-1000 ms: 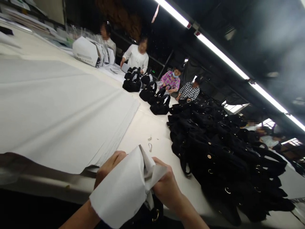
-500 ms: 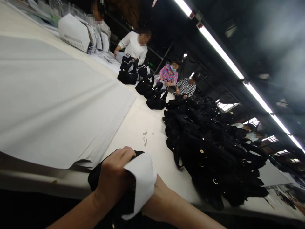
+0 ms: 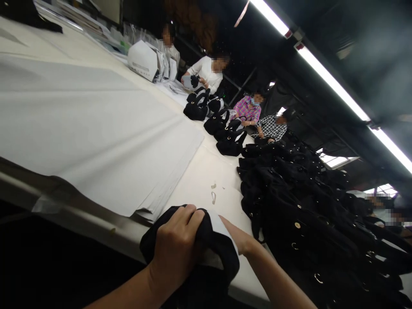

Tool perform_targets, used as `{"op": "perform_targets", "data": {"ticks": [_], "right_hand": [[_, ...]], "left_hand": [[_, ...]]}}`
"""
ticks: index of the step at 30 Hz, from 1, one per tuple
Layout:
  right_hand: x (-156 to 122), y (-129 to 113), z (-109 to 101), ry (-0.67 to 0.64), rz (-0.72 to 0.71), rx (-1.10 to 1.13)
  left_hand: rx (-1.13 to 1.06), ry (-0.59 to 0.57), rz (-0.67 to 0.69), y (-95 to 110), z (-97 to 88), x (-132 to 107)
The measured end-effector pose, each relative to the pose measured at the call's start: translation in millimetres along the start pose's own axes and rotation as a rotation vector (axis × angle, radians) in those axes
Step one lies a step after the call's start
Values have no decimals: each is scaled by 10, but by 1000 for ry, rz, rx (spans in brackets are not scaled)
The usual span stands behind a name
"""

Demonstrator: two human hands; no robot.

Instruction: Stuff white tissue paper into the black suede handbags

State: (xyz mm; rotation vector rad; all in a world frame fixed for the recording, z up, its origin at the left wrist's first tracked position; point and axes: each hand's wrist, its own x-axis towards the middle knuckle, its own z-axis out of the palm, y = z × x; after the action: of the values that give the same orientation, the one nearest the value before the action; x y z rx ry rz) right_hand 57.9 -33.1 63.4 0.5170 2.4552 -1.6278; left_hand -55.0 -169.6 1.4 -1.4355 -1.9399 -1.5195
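My left hand (image 3: 176,243) is closed on the rim of a black fabric bag (image 3: 222,257) at the table's near edge. White paper (image 3: 219,225) shows inside the bag's mouth. My right hand (image 3: 236,236) reaches into the bag beside the paper; its fingers are hidden inside. A big heap of black bags with gold fittings (image 3: 302,206) lies just to the right. A thick stack of white paper sheets (image 3: 96,128) lies to the left.
Several finished black bags (image 3: 222,124) stand in a row further along the white table (image 3: 199,180). Several people sit at the far side. A white box (image 3: 143,60) stands at the back. Small metal bits (image 3: 213,196) lie on the table.
The white paper went from being crumpled in both hands above the table into the black bag. My left hand now grips the bag's rim and my right hand has gone inside.
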Motion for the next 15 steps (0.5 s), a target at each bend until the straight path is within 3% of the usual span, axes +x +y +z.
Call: {"op": "perform_targets", "data": {"ticks": [3,7,12,15], "right_hand": [[-131,-80,112,96,39,107],[-229,-146,269,238,24,69],[-82,-105,404,399,-89,-55],[52,43,483,460,-124,-268]], "left_hand": [[-44,41,-37,-53,-43,-59],[-128,-12,-64,-79,-72,-39],[-216,-156,-96,-161,-46,63],[-259,-195,-139,-222,-42,90]]}}
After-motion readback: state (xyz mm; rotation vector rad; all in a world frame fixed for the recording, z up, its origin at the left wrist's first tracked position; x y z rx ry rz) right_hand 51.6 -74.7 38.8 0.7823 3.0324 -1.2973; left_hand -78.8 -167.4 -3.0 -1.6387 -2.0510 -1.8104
